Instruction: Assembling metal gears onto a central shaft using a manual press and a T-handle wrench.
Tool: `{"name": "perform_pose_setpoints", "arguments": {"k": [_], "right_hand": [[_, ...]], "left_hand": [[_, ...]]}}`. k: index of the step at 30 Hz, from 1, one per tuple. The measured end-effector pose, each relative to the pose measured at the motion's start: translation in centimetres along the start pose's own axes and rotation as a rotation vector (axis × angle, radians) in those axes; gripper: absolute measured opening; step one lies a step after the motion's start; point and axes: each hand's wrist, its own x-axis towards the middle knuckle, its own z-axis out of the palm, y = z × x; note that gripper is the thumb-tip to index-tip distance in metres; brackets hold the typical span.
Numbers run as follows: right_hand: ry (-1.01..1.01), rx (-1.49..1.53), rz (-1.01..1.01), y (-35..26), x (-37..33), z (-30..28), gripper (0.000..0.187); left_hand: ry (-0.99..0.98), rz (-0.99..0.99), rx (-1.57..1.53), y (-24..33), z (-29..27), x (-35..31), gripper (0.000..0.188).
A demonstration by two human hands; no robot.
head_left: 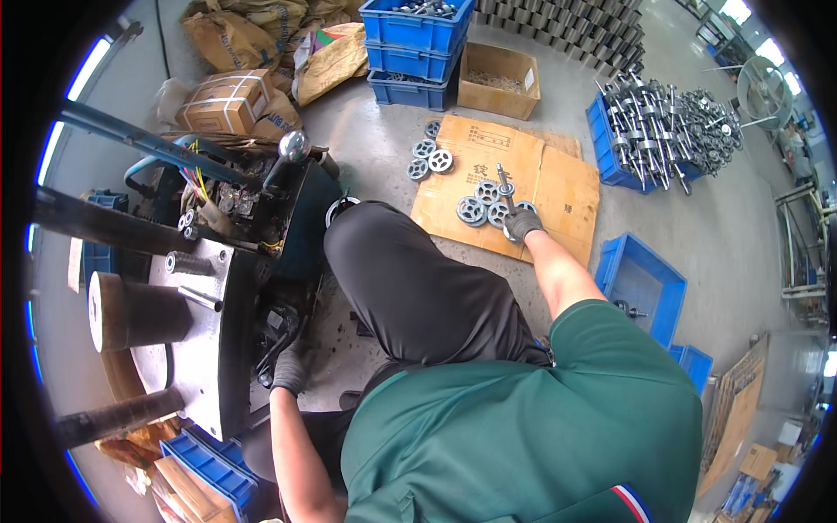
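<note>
While the right hand (523, 224) is at a metal shaft (506, 185) among spoked wheels (472, 211) on dark-printed cardboard (562, 196), the left hand (292, 370) meets a dark machine part (279, 336). Whether either hand's fingers are clamped cannot be told; the right partly hides one wheel.

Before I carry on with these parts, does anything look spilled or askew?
The metal shafts at upper right look untidy: they are heaped above the rim of their blue crate, lying at mixed angles, with some ends jutting past its edge.

Metal shaft (504, 179), spoked wheels (472, 219) on cardboard (567, 205)
</note>
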Motion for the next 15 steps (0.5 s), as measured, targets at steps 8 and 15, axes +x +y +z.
{"name": "perform_pose_setpoints", "arguments": {"k": [8, 15], "right_hand": [[0.029, 0.065, 0.032, 0.9, 0.3, -0.1, 0.046], [0.108, 0.098, 0.006, 4.4, 0.0, 0.1, 0.057]], "left_hand": [[0.104, -0.02, -0.006, 0.4, -1.7, -2.8, 0.024], [0.025, 0.381, 0.335, -5.4, 1.0, 3.2, 0.023]]}}
